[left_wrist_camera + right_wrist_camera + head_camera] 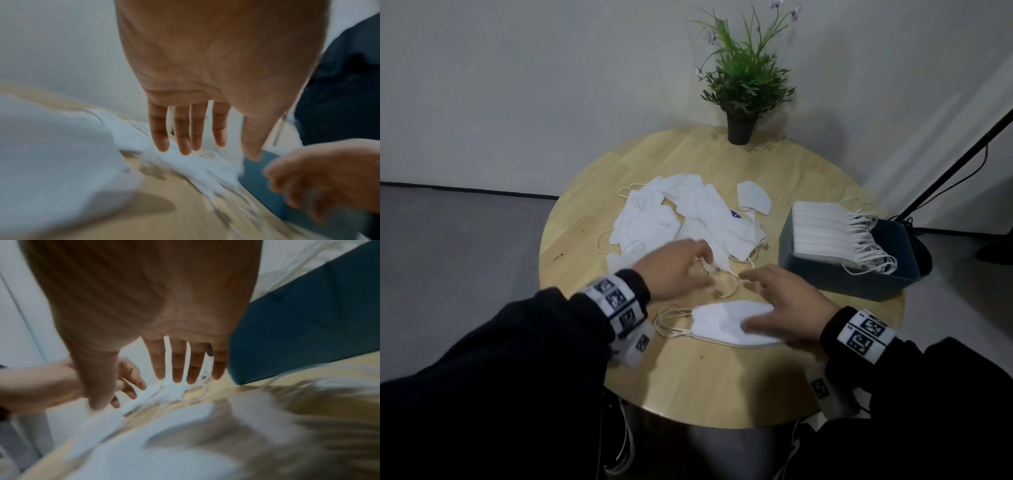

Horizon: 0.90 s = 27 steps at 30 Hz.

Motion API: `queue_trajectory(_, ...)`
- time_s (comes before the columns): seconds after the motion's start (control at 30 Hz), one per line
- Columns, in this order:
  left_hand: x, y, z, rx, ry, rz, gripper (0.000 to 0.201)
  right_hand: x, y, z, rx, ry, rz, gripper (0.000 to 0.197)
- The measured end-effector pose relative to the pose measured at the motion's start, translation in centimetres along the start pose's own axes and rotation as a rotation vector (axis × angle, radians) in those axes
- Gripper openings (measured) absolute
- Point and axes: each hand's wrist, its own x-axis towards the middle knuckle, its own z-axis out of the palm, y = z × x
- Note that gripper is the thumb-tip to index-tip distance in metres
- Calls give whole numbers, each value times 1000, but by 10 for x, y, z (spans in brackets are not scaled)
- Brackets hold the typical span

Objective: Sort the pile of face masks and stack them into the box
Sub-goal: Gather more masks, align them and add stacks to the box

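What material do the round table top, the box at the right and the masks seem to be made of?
Table top: looks like light wood with a smooth, matte finish; pale plank joints and grain show. Box: probably plastic, dark blue-grey and matte, with thin smooth walls; the blur leaves this open. Masks: soft white non-woven fabric, folded flat, with thin elastic-looking ear loops.

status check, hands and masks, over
Left hand open, right hand open, both empty. Small mask stack near edge; loose pile unsorted; box part filled. Nothing in the way.
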Motion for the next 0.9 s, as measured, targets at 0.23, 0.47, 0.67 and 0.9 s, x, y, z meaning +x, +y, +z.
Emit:
queue_trajectory(0.23,27,-88,-49,175,151,-470,68,86,-46,-12,978,290,248,25)
queue_trajectory(0.47,33,-93,-45,261,132,-462,99,186,-65,-36,304,265,311,45)
queue_trajectory(0.67,39,-88,-70,-617,359,-385,71,182,-79,-36,678,251,318,68)
queue_trajectory(0.9,14,-22,-89,-1113,242,-79,37,103,-95,-48,1266,329,259,30)
